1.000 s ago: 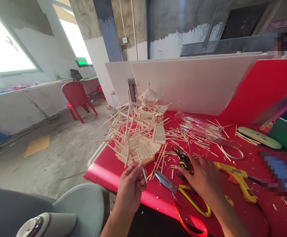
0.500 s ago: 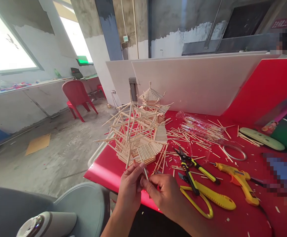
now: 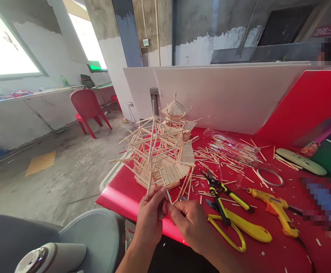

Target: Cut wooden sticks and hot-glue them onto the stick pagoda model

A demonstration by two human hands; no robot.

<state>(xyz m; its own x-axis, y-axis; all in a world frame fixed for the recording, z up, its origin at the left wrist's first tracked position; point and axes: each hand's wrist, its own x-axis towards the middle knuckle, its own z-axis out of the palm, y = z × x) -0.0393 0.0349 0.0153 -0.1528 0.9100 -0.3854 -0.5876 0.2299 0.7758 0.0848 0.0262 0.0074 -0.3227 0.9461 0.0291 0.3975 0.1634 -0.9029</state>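
Observation:
Close to the red table's front edge, my left hand (image 3: 151, 212) pinches a thin wooden stick (image 3: 169, 198) between thumb and fingers. The stick slants down to my right hand (image 3: 190, 220), whose thumb and curled fingers close around its lower end. Fingers hide part of the stick. A small metallic bit shows by the right knuckles, too covered to name. Just beyond both hands stands a pavilion model (image 3: 154, 151) of wooden sticks, its roof an open frame with slatted panels on the right. A smaller pavilion model (image 3: 175, 110) with a covered roof rises behind it.
Right of my hands lie black-yellow pliers (image 3: 218, 189), yellow-handled cutters (image 3: 247, 227) and a yellow glue gun (image 3: 276, 208). Loose sticks and a plastic bag of sticks (image 3: 233, 148) lie farther back. White boards (image 3: 210, 98) stand behind. A grey stool (image 3: 97, 235) is at left.
The view has shifted slightly. Both hands stay close together on the stick, with the right fingers and thumb moved a little; the models and tools keep their places.

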